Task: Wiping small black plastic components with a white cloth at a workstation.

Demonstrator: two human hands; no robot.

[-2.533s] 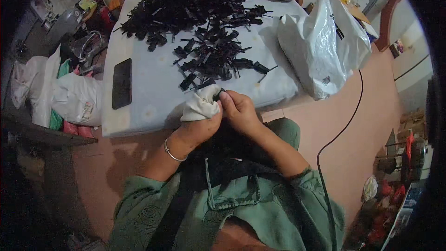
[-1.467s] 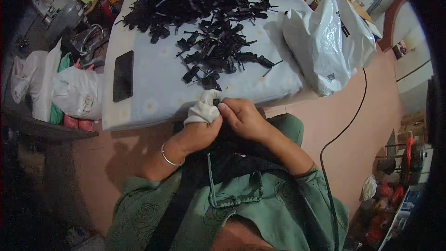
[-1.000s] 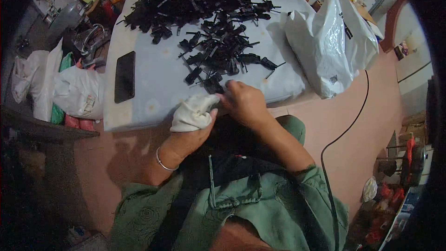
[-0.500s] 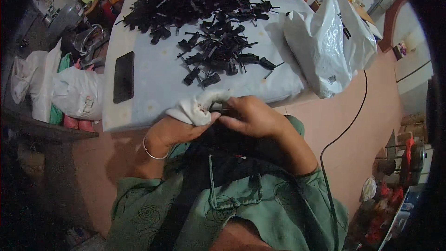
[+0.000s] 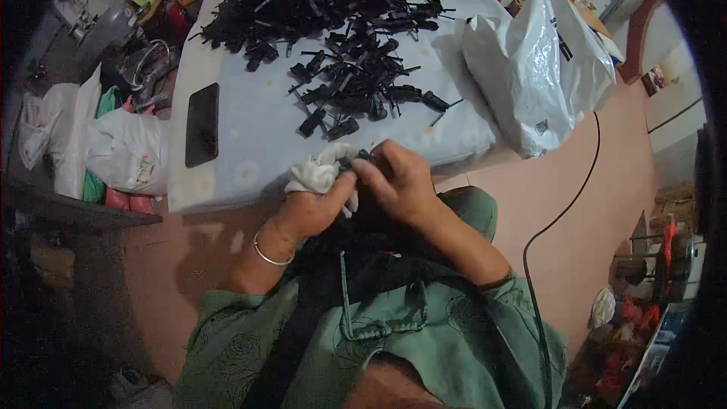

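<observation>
While the fingers of the left hand are closed around a bunched white cloth, the fingers of the right hand are bent, with thumb and forefinger near each other. At their tips shows the dark end of a small black piece, just beside the cloth; if they pinch it firmly, I cannot tell. This piece is located between the two hands, close to the near edge of the table. Because cloth and fingers cover most of it, its long axis and its pointing direction cannot be read. Just beyond the hands lies a loose black part, its length slanting from lower left to upper right. Farther away spreads a large pile of black parts, whose thin rods point in many directions. To the left rests a dark flat phone, lengthwise away from the person; to the right stands a white plastic bag.
</observation>
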